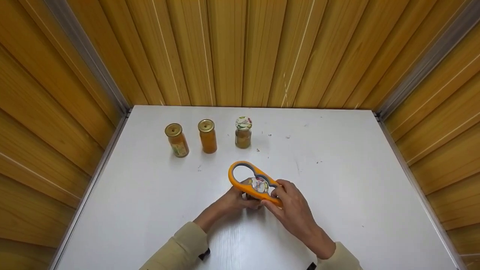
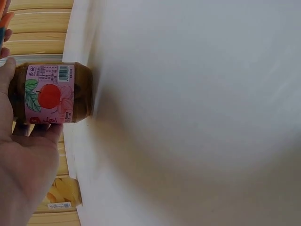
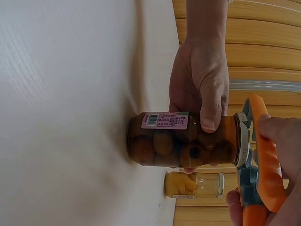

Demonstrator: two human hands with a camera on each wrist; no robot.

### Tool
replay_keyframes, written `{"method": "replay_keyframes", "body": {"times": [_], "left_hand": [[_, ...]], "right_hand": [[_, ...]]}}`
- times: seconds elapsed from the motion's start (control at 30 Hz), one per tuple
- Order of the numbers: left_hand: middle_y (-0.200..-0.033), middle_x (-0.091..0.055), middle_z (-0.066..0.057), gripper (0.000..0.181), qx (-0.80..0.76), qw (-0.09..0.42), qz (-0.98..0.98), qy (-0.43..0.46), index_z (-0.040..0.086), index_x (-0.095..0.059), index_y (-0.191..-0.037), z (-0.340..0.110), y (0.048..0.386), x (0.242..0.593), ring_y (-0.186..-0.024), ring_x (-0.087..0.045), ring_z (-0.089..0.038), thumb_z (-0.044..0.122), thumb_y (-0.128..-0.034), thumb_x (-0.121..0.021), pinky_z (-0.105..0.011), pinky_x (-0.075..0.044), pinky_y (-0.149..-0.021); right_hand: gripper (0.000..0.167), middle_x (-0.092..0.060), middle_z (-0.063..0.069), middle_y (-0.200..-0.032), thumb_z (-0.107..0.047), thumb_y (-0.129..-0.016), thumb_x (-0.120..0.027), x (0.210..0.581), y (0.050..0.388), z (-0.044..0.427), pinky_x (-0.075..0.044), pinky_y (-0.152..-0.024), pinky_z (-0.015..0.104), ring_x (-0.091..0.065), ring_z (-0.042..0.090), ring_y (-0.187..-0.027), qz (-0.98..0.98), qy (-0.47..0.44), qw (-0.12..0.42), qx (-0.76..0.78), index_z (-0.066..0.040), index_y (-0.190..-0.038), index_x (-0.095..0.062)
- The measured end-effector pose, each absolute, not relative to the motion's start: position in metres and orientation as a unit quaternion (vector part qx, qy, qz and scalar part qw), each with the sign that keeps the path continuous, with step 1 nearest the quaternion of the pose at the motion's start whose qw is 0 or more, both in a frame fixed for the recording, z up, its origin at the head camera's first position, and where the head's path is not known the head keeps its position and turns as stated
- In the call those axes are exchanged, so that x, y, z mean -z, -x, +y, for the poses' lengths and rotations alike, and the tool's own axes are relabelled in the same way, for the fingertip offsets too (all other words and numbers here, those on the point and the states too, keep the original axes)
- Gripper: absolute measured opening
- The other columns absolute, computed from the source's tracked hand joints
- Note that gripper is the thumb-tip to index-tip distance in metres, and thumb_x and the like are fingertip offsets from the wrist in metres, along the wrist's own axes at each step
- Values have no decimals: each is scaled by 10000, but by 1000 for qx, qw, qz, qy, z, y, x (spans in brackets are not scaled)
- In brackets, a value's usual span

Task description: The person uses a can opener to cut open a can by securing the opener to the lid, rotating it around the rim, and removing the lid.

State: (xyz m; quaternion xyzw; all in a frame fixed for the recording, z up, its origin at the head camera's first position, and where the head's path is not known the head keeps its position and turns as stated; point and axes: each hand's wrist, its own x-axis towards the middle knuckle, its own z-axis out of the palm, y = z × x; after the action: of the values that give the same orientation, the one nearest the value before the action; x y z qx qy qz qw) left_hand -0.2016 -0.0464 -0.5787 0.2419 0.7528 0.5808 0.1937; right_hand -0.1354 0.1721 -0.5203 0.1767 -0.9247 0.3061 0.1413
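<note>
A glass jar of round fruit (image 3: 164, 143) stands upright on the table, with a pink label (image 2: 49, 94) showing a red fruit. My left hand (image 1: 238, 198) grips the jar's body from the side, thumb and fingers around it. An orange jar opener (image 1: 240, 182) with grey lining lies over the jar's patterned lid (image 1: 259, 184), one of its openings around the lid. My right hand (image 1: 294, 208) holds the opener by its right end, fingers curled on the frame. In the right wrist view the opener (image 3: 268, 174) sits at the lid's rim.
Behind the hands, on the white table (image 1: 337, 168), stand two gold-lidded jars of orange contents, one at the left (image 1: 177, 140) and another beside it (image 1: 207, 137). A jar with a patterned lid (image 1: 243, 133) is to their right. Wood-patterned walls (image 1: 262, 52) enclose the table's back and sides.
</note>
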Motion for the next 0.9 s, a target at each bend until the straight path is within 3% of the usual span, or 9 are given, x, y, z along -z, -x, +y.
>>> {"method": "replay_keyframes", "body": {"times": [0.13, 0.37, 0.6, 0.77, 0.9], "left_hand": [[-1432, -566, 59, 634, -589, 197, 749, -231, 230, -532, -1477, -48, 199, 580, -1334, -490, -152, 259, -913, -820, -508, -303, -1191], [-1467, -553, 54, 674, -603, 198, 737, -234, 212, -497, -1504, -43, 200, 581, -1380, -474, -144, 262, -914, -818, -457, -304, -1204], [-1474, -553, 70, 696, -591, 185, 750, -235, 197, -495, -1513, -41, 197, 582, -1373, -488, -129, 294, -907, -824, -446, -318, -1201], [-1460, -552, 107, 670, -585, 188, 756, -227, 262, -511, -1495, -42, 196, 581, -1375, -475, -114, 340, -906, -819, -462, -293, -1209], [-1437, -567, 113, 646, -589, 190, 752, -225, 284, -534, -1472, -43, 196, 580, -1356, -489, -120, 342, -899, -826, -487, -299, -1201]], "right_hand": [[299, -626, 143, -1271, -397, -883, -824, 520, 134, 171, -531, -943, 451, -603, 274, -1109, -931, -186, 137, -281, -156, -934, -655], [323, -637, 118, -1229, -444, -889, -802, 515, 135, 173, -505, -815, 378, -582, 225, -1009, -935, -219, 154, -232, -159, -901, -651], [380, -630, 212, -1279, -452, -884, -789, 509, 132, 174, -575, -806, 439, -658, 307, -994, -944, -258, 151, -139, -105, -942, -648], [401, -553, 301, -1386, -187, -833, -886, 503, 131, 175, -583, -870, 507, -644, 410, -1144, -950, -285, 123, -41, -58, -1055, -578], [439, -500, 345, -1436, 32, -800, -861, 503, 128, 172, -558, -923, 558, -587, 486, -1238, -952, -281, 110, -48, -58, -1102, -555]]}}
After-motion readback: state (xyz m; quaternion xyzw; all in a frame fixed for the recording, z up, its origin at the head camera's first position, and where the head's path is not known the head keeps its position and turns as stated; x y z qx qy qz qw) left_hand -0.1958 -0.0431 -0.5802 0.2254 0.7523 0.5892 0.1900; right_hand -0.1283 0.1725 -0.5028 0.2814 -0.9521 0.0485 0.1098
